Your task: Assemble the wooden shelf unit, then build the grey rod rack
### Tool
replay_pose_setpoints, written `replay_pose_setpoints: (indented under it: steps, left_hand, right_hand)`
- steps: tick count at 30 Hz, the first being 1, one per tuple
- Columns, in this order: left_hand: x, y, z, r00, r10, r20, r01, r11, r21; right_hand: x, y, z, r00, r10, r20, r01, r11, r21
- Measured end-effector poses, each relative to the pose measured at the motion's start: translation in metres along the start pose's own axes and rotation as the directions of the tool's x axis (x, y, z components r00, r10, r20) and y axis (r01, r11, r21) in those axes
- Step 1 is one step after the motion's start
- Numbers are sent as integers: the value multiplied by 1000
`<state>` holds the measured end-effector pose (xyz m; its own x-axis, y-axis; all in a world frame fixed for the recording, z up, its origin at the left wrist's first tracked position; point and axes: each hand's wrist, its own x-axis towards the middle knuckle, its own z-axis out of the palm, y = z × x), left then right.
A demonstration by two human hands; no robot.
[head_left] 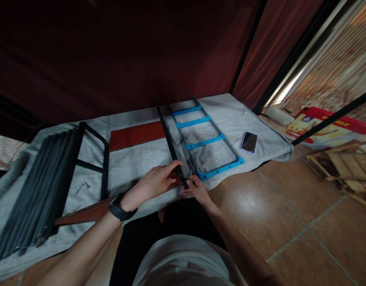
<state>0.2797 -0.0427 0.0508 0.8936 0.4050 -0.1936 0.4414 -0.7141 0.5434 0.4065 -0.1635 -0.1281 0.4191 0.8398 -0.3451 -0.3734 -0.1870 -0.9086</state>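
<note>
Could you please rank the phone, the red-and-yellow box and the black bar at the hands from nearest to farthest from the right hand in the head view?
From the right hand:
1. Black bar: its near end is at the fingers.
2. Phone: to the right, on the grey cloth.
3. Red-and-yellow box: farther right, beyond the cloth.

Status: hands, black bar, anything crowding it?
Left hand on black bar. Right hand at bar's near end. Blue-runged frame lies close, right side.
</note>
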Motion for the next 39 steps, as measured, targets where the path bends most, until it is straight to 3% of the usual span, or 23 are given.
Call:
replay_pose_setpoints:
  steps: [12,19,25,29,33,39]
  left_hand:
    - [-3,0,-1,999,33,-6,-33,999,-26]
    - [-4,0,-3,1000,13,-24,-13,1000,-10]
    - [-5,3,-3,1000,21,-18,-21,1000,-5]
    - [-4,2,-2,1000,14,-21,-14,1000,17]
    - [-3,0,-1,999,24,-48,-23,1000,13]
    - [-4,2,0,999,31,-36,-31,999,8]
  right_hand:
    - [5,-1,7,998,21,-65,-29,991,-128]
    - [0,5,8,998,0,-62,1,1000,19]
    - [8,5,12,995,61,-75,-63,998,-20]
    - [5,4,14,992,41,-124,-39,999,15]
    - [2,6,15,994,40,-100,-33,997,70]
    - [5,6,19,993,53,-110,-51,998,25]
